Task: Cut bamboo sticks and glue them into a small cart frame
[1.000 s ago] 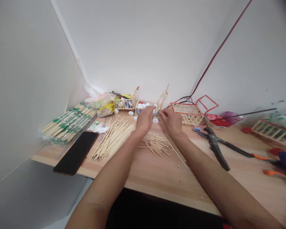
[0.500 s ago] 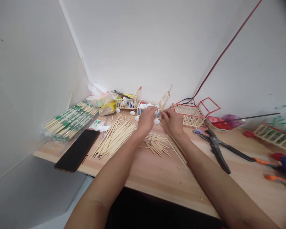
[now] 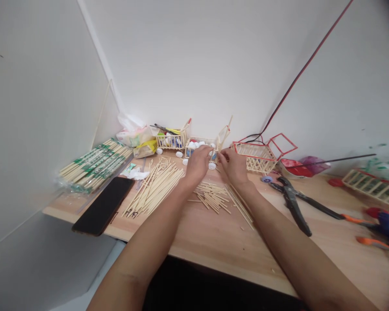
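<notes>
Left hand (image 3: 199, 163) curls before the stick cart (image 3: 218, 146), right hand (image 3: 234, 165) beside its right end! Whether fingers grip anything, I can't tell.

you face a plain whitish wall (image 3: 194, 65) that rises behind the bench (image 3: 210, 233), and on your left a greyer wall (image 3: 42, 108) meets it at a corner, where a pale strip (image 3: 95, 47) slants through your view. to your right, a red and black cable (image 3: 306, 67) runs down to the back of the bench. your bench has a light wooden top with visible grain. below its left end you see a grey panel (image 3: 61, 255) and some floor (image 3: 79, 300). your light is soft, brightest on the middle of the whitish wall
</notes>
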Available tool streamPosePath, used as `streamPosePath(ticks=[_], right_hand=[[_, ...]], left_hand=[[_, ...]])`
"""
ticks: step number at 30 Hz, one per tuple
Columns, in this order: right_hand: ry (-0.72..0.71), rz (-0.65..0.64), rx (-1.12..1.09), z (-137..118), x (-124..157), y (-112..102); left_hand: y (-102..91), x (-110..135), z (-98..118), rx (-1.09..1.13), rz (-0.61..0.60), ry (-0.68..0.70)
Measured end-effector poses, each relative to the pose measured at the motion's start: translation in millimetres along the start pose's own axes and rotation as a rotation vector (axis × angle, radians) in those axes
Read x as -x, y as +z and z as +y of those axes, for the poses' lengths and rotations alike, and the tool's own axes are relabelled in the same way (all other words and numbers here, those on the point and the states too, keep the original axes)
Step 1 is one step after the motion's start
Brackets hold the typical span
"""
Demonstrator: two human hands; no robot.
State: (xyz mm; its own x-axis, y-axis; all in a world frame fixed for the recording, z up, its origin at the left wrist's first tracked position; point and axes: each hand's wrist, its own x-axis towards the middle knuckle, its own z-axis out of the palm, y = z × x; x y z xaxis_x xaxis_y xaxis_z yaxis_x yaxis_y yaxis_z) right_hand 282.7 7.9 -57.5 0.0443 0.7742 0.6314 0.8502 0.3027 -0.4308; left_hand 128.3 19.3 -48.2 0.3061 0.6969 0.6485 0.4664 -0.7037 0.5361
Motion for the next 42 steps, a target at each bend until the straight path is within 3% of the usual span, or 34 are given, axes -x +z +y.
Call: streamPosePath(ticks=[6,14,26,42], right_hand=[[0.003,-0.001,0.042,-3.9,-0.5,-1.5],[0.011,-0.016,0.023,-3.8,0.1,-1.4],[0.035,-0.030,0.043,-7.6,0.0,-4.3],[0.024,-0.024,0.052,-8.4,0.6,-4.6]], left_hand=[[1.8,-3.6,7.4,0.018,0.073,-0.049],[7.2,-31.7,25.4,0.169,0.123,-0.440],[27.4,-32.8,34.2,0.200,0.267,-0.474],[33.8,-30.2,34.3,0.317,0.316,-0.514]])
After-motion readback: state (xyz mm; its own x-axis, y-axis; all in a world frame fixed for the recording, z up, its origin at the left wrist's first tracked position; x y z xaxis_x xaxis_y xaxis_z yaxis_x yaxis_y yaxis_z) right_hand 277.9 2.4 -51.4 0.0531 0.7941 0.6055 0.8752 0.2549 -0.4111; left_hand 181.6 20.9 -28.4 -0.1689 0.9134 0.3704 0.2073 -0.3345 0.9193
